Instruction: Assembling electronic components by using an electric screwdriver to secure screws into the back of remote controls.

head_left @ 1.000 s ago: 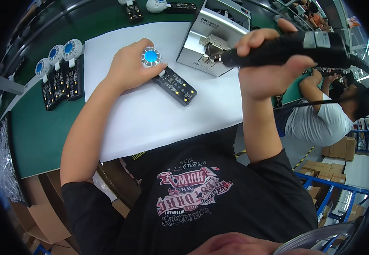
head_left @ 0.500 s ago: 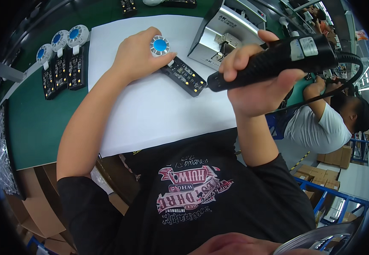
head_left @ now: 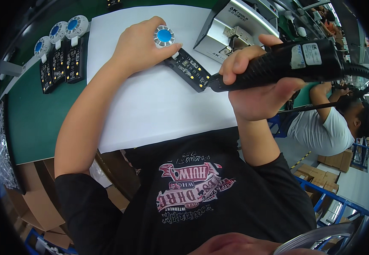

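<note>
A black circuit-board module (head_left: 188, 70) lies slanted on a white sheet (head_left: 150, 114). At its upper end is a round white disc with a blue centre (head_left: 164, 35). My left hand (head_left: 140, 49) is closed around the disc end, thumb beside the disc. My right hand (head_left: 256, 100) grips a thick black electric screwdriver (head_left: 273, 66) with a cable at its back. The screwdriver's tip meets the module's lower right corner; any screw there is too small to make out.
A silver metal box (head_left: 231, 32), apparently a screw feeder, stands close behind the screwdriver. Several similar disc modules (head_left: 75, 59) lie on the green table (head_left: 44, 123) at left. Another person (head_left: 325, 127) sits at right. Cardboard boxes (head_left: 40, 204) stand below the table edge.
The whole view has shifted a little, so most table items sit slightly higher. Both hands keep their holds, and the screwdriver's tip stays at the module's corner.
</note>
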Demonstrator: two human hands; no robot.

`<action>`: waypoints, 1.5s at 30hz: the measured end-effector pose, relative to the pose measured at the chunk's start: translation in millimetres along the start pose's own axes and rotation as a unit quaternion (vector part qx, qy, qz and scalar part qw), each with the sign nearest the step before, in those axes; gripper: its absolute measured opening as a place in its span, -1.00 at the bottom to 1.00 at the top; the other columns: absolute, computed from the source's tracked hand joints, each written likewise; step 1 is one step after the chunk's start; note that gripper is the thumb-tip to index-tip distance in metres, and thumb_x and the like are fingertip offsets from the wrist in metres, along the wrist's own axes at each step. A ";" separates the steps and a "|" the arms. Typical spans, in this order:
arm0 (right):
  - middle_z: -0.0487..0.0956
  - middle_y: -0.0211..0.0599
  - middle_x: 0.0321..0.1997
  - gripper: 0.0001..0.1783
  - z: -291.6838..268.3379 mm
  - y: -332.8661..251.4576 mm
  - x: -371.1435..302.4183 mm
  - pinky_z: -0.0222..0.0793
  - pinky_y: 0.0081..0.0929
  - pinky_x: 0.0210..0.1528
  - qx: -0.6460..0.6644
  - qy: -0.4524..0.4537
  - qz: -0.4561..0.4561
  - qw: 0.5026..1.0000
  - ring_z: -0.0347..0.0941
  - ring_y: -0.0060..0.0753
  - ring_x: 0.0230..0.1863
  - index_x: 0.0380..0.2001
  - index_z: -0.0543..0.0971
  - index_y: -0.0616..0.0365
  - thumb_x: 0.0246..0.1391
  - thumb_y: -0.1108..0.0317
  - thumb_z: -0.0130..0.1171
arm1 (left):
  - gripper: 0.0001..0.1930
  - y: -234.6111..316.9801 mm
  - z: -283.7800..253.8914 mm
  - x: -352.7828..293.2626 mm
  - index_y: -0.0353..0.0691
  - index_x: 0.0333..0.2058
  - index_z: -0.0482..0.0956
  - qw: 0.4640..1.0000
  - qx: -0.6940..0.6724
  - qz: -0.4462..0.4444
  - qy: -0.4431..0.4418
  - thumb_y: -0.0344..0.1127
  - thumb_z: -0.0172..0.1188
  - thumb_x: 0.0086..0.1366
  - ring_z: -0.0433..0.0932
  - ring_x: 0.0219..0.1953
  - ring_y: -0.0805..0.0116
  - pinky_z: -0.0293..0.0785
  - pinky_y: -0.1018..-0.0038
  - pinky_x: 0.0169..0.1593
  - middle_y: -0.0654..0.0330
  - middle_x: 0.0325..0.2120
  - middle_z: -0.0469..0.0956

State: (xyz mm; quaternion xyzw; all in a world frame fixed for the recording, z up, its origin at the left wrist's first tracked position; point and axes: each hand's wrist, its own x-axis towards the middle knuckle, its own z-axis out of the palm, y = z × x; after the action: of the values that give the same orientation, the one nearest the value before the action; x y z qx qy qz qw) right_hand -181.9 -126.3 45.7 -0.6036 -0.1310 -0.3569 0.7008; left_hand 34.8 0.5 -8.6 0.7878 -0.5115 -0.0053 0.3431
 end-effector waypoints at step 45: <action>0.39 -0.37 -0.57 -0.26 -108.4 -33.6 -92.3 0.33 -0.31 -0.45 0.266 0.389 0.147 0.870 0.30 -0.41 -0.62 0.01 0.46 0.07 0.35 -0.40 -0.32 | -0.16 -160.0 -190.9 161.4 -0.52 0.17 0.30 0.878 0.278 -0.364 0.140 -0.02 0.36 0.06 0.63 0.00 -0.14 0.55 0.18 0.09 -0.27 -0.12 0.63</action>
State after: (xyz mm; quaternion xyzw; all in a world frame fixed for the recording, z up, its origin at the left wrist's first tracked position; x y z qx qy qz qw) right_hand -296.4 -197.1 -11.4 -0.2188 0.1526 -0.4076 0.8733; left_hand 308.7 10.6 105.4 0.9739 -0.1160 0.1229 0.1512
